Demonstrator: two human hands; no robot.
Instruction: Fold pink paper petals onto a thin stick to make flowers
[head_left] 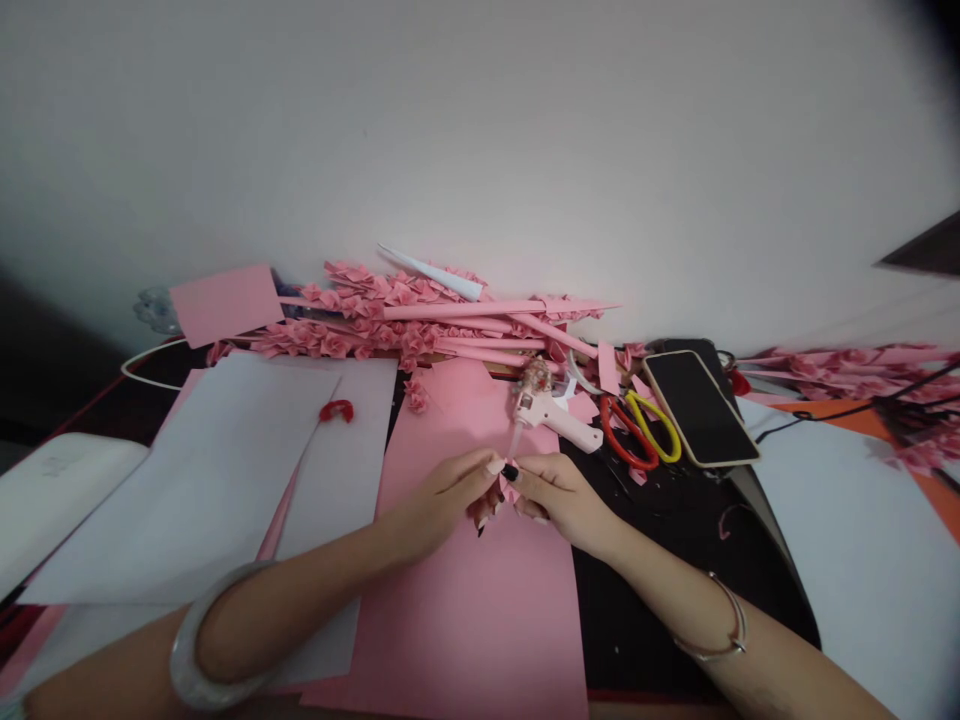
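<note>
Both hands meet above a pink paper sheet [465, 620], fingers bent inward and tips close together. Between them shows a small folded piece of pink paper [511, 491], mostly covered by the fingers. My left hand [442, 500] pinches it from the left, and my right hand [566, 495] has thumb and fingers closed on its right side. Just beyond the fingertips lies a white glue gun [559, 418], its nozzle end near the hands. A small pink paper rose [416, 395] rests at the sheet's far edge.
Red-and-yellow-handled scissors [630, 435] and a phone [701, 408] lie to the right. Long pink paper flower stems [420, 320] are piled along the wall. White sheets [202, 480] and a red curved item [337, 410] lie left, beside a white box-like device [67, 490].
</note>
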